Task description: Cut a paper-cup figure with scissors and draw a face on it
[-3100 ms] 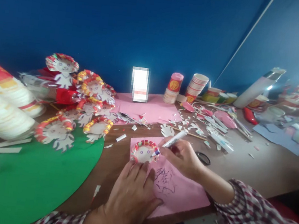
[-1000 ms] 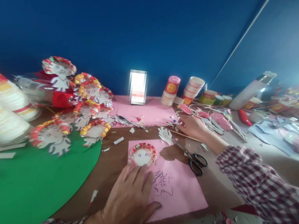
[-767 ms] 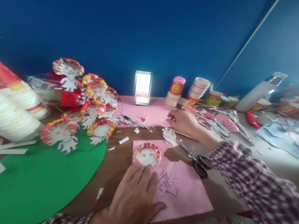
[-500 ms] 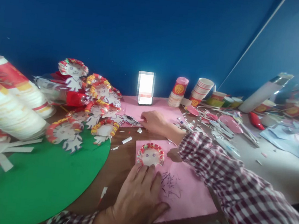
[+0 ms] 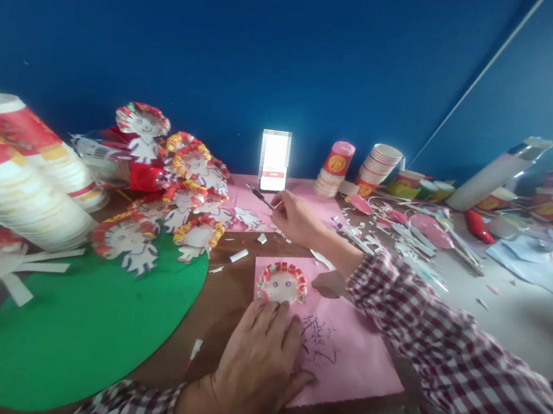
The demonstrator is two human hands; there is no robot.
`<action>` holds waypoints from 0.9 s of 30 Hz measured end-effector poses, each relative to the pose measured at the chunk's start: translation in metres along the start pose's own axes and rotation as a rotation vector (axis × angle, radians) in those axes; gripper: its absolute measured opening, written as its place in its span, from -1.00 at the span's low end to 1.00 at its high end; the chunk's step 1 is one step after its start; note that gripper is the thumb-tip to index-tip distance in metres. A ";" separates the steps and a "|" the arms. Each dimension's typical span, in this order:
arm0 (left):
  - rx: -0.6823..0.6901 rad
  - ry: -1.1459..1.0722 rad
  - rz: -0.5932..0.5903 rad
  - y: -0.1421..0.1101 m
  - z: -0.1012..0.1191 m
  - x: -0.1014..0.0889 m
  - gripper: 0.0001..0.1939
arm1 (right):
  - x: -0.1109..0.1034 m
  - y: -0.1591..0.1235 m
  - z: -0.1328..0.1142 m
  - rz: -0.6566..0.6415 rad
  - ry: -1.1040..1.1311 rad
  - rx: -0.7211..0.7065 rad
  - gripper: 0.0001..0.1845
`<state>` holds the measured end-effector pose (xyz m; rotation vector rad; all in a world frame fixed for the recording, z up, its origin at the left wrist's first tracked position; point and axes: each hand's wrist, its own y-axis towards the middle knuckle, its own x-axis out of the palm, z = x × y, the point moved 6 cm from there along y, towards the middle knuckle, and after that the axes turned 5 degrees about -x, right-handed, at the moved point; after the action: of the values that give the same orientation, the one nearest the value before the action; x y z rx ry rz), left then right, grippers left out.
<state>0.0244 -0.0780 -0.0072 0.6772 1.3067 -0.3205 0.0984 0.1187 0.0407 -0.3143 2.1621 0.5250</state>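
Note:
My left hand (image 5: 260,359) lies flat with fingers spread on a pink sheet (image 5: 338,362), its fingertips touching the lower edge of a round paper face (image 5: 281,285) with a red and yellow curled rim. Dark scribbles mark the sheet beside that hand. My right hand (image 5: 295,216) reaches across to the far pink sheet (image 5: 302,203) and pinches a thin dark pen (image 5: 260,196), lifted off the paper. The checked sleeve of that arm crosses over the near sheet's right side.
A pile of finished paper-cup dolls (image 5: 179,181) sits left of centre beside a green disc (image 5: 90,325). Stacked paper cups (image 5: 14,168) lie at far left, more cup stacks (image 5: 379,166) at the back. A lit phone (image 5: 274,160) leans on the blue wall. Paper scraps litter the right.
My right hand put down the white marker, swept left across the back of the table and picked up the thin dark pen. My left hand stayed on the pink sheet.

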 end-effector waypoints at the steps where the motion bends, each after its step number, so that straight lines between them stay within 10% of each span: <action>1: 0.001 0.006 -0.003 0.000 0.000 0.000 -0.38 | -0.004 -0.007 -0.001 -0.002 0.124 -0.016 -0.63; 9: 0.020 0.045 0.029 0.001 0.000 0.001 -0.29 | -0.039 -0.093 -0.019 -0.040 0.922 0.010 -0.68; 19: 0.014 0.023 0.036 0.004 0.000 -0.004 -0.35 | -0.018 -0.118 0.020 0.343 0.919 0.207 -0.69; 27: 0.029 0.015 0.051 0.004 0.000 -0.004 -0.33 | 0.011 -0.120 0.020 0.095 0.999 0.327 -0.65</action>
<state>0.0255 -0.0753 -0.0023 0.7380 1.2990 -0.2939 0.1544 0.0219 -0.0093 -0.3281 3.1843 0.0193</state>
